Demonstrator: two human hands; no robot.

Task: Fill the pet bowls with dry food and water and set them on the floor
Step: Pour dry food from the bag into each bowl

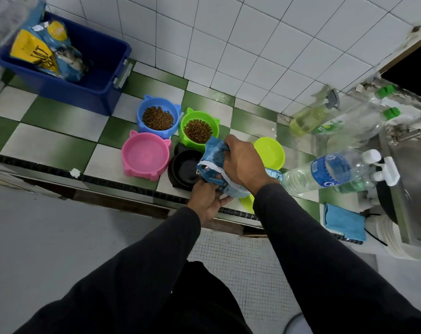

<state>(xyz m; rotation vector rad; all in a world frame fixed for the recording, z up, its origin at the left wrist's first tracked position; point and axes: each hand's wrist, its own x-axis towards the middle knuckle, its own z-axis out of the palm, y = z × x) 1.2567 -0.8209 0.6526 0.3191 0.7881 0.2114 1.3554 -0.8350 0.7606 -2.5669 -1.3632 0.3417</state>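
Both hands, left hand [208, 201] and right hand [244, 163], grip the food bag [215, 165] over the black bowl [184, 168] at the checkered tiled desk's [55, 138] front edge, below a white-tiled wall [228, 44].

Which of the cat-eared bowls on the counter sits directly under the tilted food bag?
The black bowl. The bag's open mouth hangs over it, while the blue and green bowls already hold kibble and the pink one holds none.

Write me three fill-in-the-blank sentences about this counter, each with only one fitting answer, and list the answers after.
1. Both hands hold the food bag tipped over the ____ bowl.
2. Kibble already fills the blue bowl and the ____ cat-eared bowl.
3. The second food bag sits inside the blue ____.

Answers: black; green; bin
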